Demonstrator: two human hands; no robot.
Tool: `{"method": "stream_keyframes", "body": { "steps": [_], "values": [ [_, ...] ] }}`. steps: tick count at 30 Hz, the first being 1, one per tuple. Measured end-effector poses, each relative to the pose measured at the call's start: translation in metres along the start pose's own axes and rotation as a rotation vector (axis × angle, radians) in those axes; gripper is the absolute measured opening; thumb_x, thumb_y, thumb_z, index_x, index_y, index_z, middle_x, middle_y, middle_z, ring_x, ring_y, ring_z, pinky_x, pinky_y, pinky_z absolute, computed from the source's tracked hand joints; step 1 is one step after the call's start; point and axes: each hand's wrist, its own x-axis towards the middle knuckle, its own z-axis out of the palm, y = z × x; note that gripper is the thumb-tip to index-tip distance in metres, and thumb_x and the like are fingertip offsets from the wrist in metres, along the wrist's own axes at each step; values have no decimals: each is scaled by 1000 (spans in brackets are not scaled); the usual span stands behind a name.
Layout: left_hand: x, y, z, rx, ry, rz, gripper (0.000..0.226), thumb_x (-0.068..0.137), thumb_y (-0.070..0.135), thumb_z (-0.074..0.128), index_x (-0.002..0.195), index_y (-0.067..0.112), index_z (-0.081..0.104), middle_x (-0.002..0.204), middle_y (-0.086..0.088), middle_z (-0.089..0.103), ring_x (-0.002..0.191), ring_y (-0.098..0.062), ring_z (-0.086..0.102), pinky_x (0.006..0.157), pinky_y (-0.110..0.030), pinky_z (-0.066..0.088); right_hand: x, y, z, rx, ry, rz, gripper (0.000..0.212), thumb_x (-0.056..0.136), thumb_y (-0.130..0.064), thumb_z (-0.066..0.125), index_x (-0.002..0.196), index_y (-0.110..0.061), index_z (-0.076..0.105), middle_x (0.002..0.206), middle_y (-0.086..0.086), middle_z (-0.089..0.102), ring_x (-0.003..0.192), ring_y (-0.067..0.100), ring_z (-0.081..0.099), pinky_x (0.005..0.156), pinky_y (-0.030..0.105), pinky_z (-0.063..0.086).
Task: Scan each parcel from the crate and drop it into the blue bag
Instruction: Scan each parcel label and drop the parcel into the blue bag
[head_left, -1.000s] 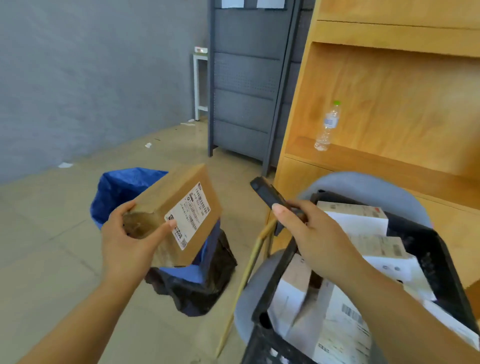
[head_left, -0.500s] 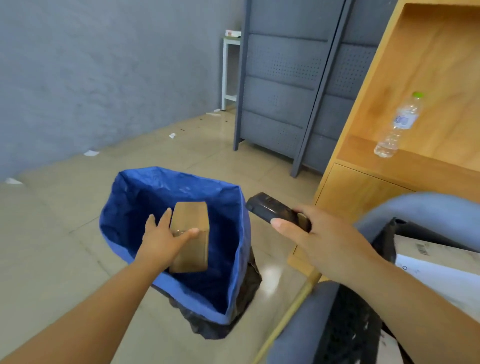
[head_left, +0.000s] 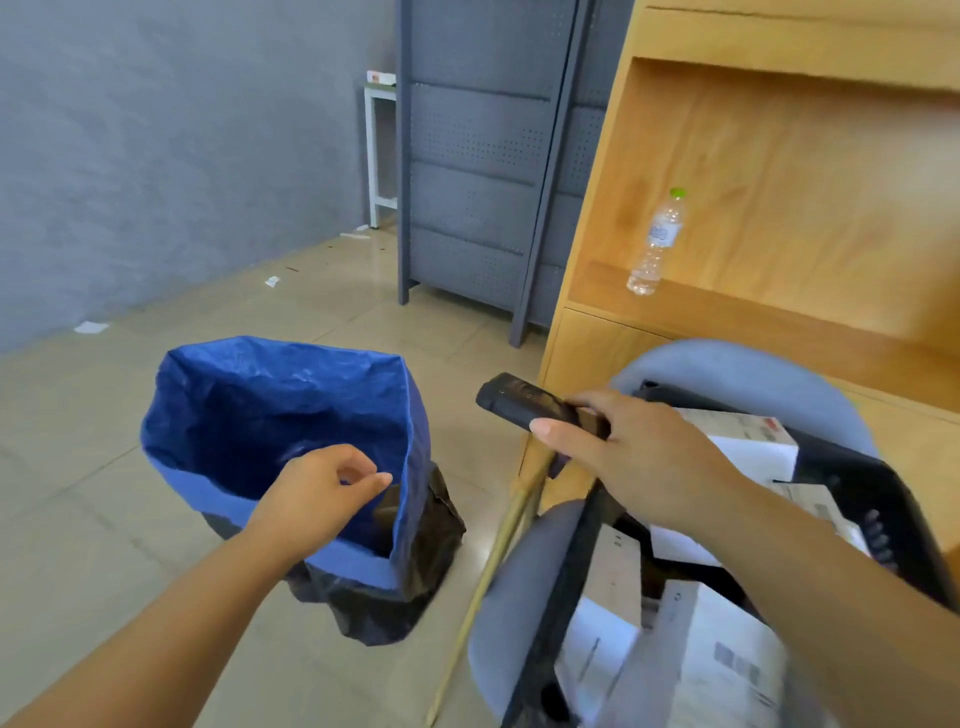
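The blue bag (head_left: 234, 395) stands open on the floor at centre left. My left hand (head_left: 317, 493) hovers over its near rim with fingers loosely curled and nothing in them. A brown parcel (head_left: 387, 512) shows only as a dark corner deep inside the bag, by my fingertips. My right hand (head_left: 623, 457) grips the black handheld scanner (head_left: 519, 402), which points left toward the bag. Under my right arm the black crate (head_left: 857, 493) holds several white and brown parcels (head_left: 737, 441).
The crate sits on a grey chair (head_left: 727, 364). A wooden stick (head_left: 493, 561) leans between bag and chair. Behind stands a wooden shelf unit (head_left: 779, 208) with a water bottle (head_left: 655, 244). Grey metal racking (head_left: 478, 156) lines the far wall. Paper scraps lie on the tiled floor.
My left hand carried the brown parcel from the scanner into the bag and let it go; the hand is now empty. The view swung left, then back toward the crate.
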Motion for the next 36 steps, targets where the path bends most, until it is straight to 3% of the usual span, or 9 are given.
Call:
{"method": "stream_keyframes", "body": {
  "steps": [3, 7, 14, 18, 23, 25, 28, 31, 36],
  "values": [
    [-52, 42, 5, -62, -24, 125, 12, 84, 41, 66, 80, 30, 69, 83, 15, 70, 85, -1, 63, 74, -24, 49, -56, 14, -16, -3, 43, 39, 49, 81, -73, 41, 108, -35, 56, 81, -4, 64, 75, 9, 60, 76, 35, 51],
    [-114, 94, 22, -156, -92, 242, 10, 83, 40, 68, 81, 30, 71, 82, 12, 72, 80, 0, 65, 76, -26, 51, -132, 44, -37, 22, 119, 115, 45, 85, -69, 45, 108, -33, 58, 63, -8, 54, 61, 7, 53, 59, 28, 40],
    [-178, 151, 90, -208, -213, 311, 5, 86, 30, 68, 87, 26, 70, 88, 8, 69, 84, -4, 64, 65, -10, 46, -237, 110, -63, 79, 211, 270, 45, 82, -71, 43, 104, -35, 58, 73, -4, 63, 66, 14, 59, 63, 33, 45],
    [-191, 165, 135, -143, -228, 386, 21, 85, 33, 69, 100, 18, 65, 98, 8, 63, 91, -9, 59, 78, -20, 43, -268, 140, -63, 127, 297, 360, 56, 69, -81, 36, 103, -40, 54, 92, -4, 67, 85, 15, 61, 80, 39, 52],
    [-157, 152, 194, 175, -400, 318, 68, 73, 63, 54, 129, 24, 48, 125, 1, 54, 115, -21, 52, 96, -37, 45, -272, 171, -54, 173, 339, 442, 68, 62, -84, 30, 108, -41, 53, 90, -9, 64, 85, 14, 59, 69, 34, 51],
    [-143, 146, 213, 342, -444, 276, 80, 69, 70, 47, 134, 24, 41, 132, 0, 51, 124, -26, 44, 103, -42, 40, -268, 181, -51, 188, 337, 474, 58, 68, -80, 33, 108, -41, 49, 88, -12, 62, 82, 10, 58, 64, 29, 48],
    [-140, 156, 226, 582, -552, 248, 78, 81, 60, 50, 138, 8, 38, 129, -7, 52, 124, -29, 42, 102, -40, 38, -264, 191, -50, 211, 341, 502, 38, 80, -71, 42, 103, -41, 47, 87, -14, 59, 80, 8, 56, 64, 27, 46],
    [-140, 169, 236, 584, -578, 185, 73, 88, 47, 53, 141, 0, 33, 127, -9, 56, 112, -26, 55, 90, -32, 44, -260, 199, -48, 230, 344, 503, 41, 77, -73, 41, 104, -42, 48, 87, -18, 58, 78, 6, 54, 61, 22, 42],
    [-144, 164, 231, 382, -500, 187, 49, 88, 16, 58, 134, 15, 42, 123, -3, 60, 109, -21, 58, 93, -34, 49, -262, 207, -46, 247, 331, 497, 43, 77, -73, 40, 106, -42, 47, 86, -24, 54, 77, 3, 52, 60, 18, 39]
  ]
}}
